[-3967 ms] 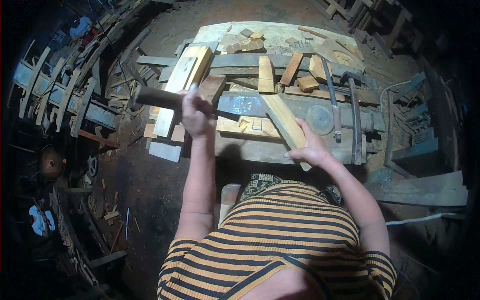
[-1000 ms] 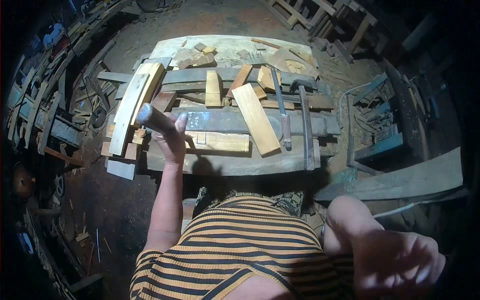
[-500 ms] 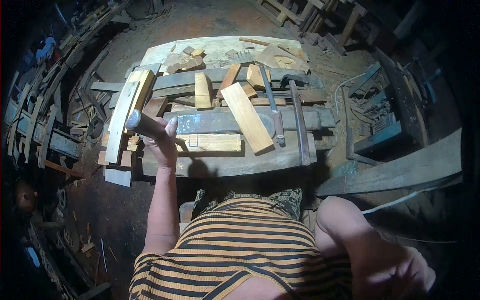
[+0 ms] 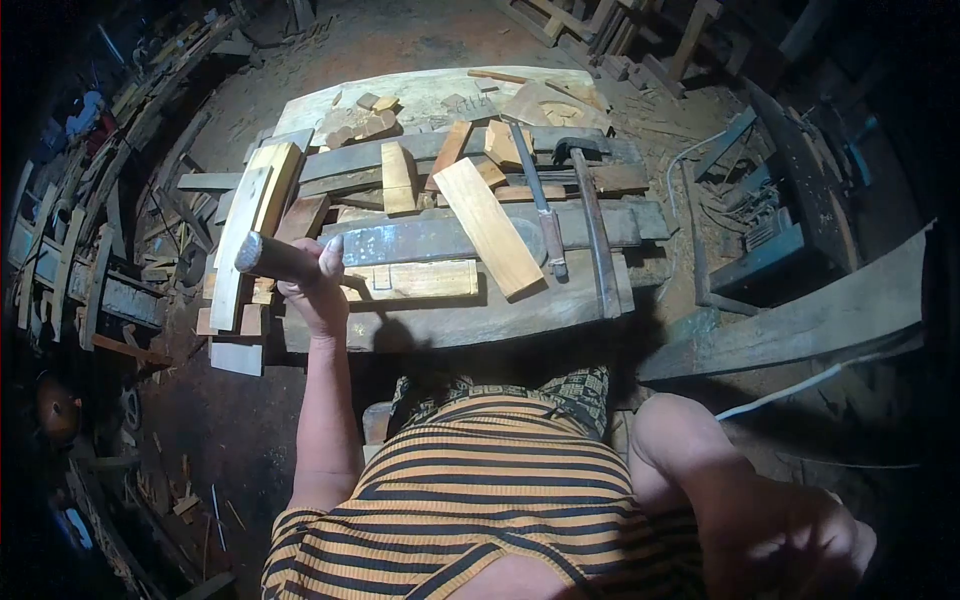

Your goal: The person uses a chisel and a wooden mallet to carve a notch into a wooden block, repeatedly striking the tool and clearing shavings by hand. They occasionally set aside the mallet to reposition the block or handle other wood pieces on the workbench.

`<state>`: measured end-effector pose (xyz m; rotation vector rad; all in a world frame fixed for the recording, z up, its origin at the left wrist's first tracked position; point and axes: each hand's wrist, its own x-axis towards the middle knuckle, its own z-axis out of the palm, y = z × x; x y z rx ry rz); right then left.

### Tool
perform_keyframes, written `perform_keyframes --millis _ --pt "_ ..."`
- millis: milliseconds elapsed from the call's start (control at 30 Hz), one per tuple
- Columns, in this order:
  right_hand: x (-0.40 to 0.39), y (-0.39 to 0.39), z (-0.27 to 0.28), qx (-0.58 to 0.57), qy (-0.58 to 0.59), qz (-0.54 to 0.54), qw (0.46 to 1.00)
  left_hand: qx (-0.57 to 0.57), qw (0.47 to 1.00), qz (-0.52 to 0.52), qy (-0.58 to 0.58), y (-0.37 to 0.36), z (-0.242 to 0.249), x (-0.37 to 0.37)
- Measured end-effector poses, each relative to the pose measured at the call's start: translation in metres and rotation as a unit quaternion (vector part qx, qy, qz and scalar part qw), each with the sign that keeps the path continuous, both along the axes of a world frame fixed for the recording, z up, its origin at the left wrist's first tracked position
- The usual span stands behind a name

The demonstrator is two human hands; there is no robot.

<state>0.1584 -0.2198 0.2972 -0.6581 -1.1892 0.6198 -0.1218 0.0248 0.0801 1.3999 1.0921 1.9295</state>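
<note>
My left hand point(image 4: 318, 285) is raised over the left part of the workbench, its fingers wrapped round the thick round handle of a chisel point(image 4: 280, 260). The handle's butt points left toward me, and most of the blade is hidden behind the hand. Below it lies a pale wooden piece point(image 4: 425, 281) with a small square drawn in pencil. My right hand point(image 4: 815, 545) is bent back close to the camera at the lower right, in shadow, away from the bench; its fingers do not show clearly.
On the bench point(image 4: 420, 335) lie a loose board point(image 4: 488, 230), a rasp-like tool point(image 4: 540, 205), a claw hammer point(image 4: 592, 225) and stacked strips point(image 4: 245, 240). Offcuts point(image 4: 375, 125) lie at the back. A curved plank point(image 4: 790, 325) stands at the right, above a white cable point(image 4: 780, 400).
My left hand and the chisel have shifted slightly left, and the chisel's butt has tilted a little. The view has moved slightly. My right hand stays close to the camera.
</note>
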Motion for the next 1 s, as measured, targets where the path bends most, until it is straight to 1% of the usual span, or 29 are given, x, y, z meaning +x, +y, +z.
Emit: perform_keyframes --millis 33,67,100,200,267,300,333,367,400,433,467,500,533,600,633,667,733,767,800,867,900,967,1000 --pt "0.002 -0.002 -0.002 -0.014 0.006 0.003 1.0 -0.007 1.0 -0.01 -0.029 -0.003 0.005 0.003" --pt "0.014 -0.021 -0.009 -0.028 0.013 0.01 0.999 -0.014 0.998 -0.017 -0.057 -0.005 0.01 0.005" --pt "0.02 -0.033 -0.014 -0.041 0.019 0.021 0.999 -0.016 0.997 -0.015 -0.073 -0.004 0.006 0.001" --pt "0.041 -0.041 -0.026 -0.084 0.036 0.067 0.994 0.033 0.998 0.05 0.007 0.002 -0.005 -0.01" --pt "0.048 -0.04 -0.035 -0.113 0.047 0.098 0.988 0.035 0.997 -0.009 -0.068 -0.002 0.005 -0.012" --pt "0.042 -0.026 -0.037 -0.128 0.052 0.11 0.984 0.048 0.987 -0.068 -0.141 -0.003 0.007 -0.013" --pt "0.011 0.006 -0.032 -0.143 0.057 0.12 0.981 0.042 0.981 -0.063 -0.181 -0.001 0.004 -0.017" --pt "0.01 0.007 -0.034 -0.158 0.06 0.127 0.977 0.037 0.974 -0.077 -0.212 0.0 0.006 -0.023" --pt "-0.013 0.038 -0.053 -0.031 -0.098 0.033 0.994 0.032 0.965 -0.092 -0.243 0.001 0.007 -0.028" --pt "-0.036 0.082 -0.067 0.098 -0.249 -0.063 0.961 0.016 0.957 -0.075 -0.278 0.003 0.007 -0.032" --pt "-0.038 0.112 -0.06 0.125 -0.284 0.059 0.949 0.004 0.953 -0.062 -0.298 0.004 0.009 -0.036" --pt "-0.043 0.131 -0.079 0.079 -0.327 0.038 0.941 -0.005 0.949 -0.073 -0.306 0.004 0.005 -0.045" --pt "-0.045 0.147 -0.1 0.074 -0.391 0.011 0.917 -0.014 0.945 -0.084 -0.315 0.006 0.001 -0.053" --pt "-0.042 0.172 -0.147 0.025 -0.447 -0.037 0.894 -0.017 0.941 -0.071 -0.33 0.007 0.001 -0.061" --pt "-0.036 0.178 -0.166 -0.072 -0.459 -0.033 0.885 -0.019 0.936 -0.059 -0.346 0.007 0.001 -0.064" --pt "-0.032 0.183 -0.181 -0.076 -0.46 -0.03 0.884 -0.023 0.936 -0.057 -0.347 0.007 0.002 -0.064" --pt "-0.024 0.195 -0.208 -0.179 -0.525 -0.092 0.827 -0.033 0.937 -0.048 -0.343 0.008 0.009 -0.061" --pt "-0.018 0.2 -0.226 -0.229 -0.56 -0.096 0.79 -0.042 0.933 -0.041 -0.354 0.012 0.007 -0.061" --pt "-0.018 0.203 -0.236 -0.229 -0.562 -0.095 0.789 -0.041 0.933 -0.04 -0.356 0.015 0.005 -0.06" --pt "-0.018 0.204 -0.25 -0.2 -0.624 -0.169 0.736 -0.041 0.926 -0.027 -0.375 0.021 0.002 -0.057" --pt "-0.019 0.206 -0.257 -0.2 -0.626 -0.167 0.735 -0.054 0.928 -0.025 -0.368 0.023 0.002 -0.055" --pt "-0.02 0.21 -0.264 -0.226 -0.643 -0.178 0.71 -0.061 0.93 -0.022 -0.362 0.022 0.004 -0.052" --pt "-0.022 0.212 -0.263 -0.225 -0.645 -0.176 0.709 -0.067 0.933 -0.022 -0.352 0.022 0.006 -0.05"
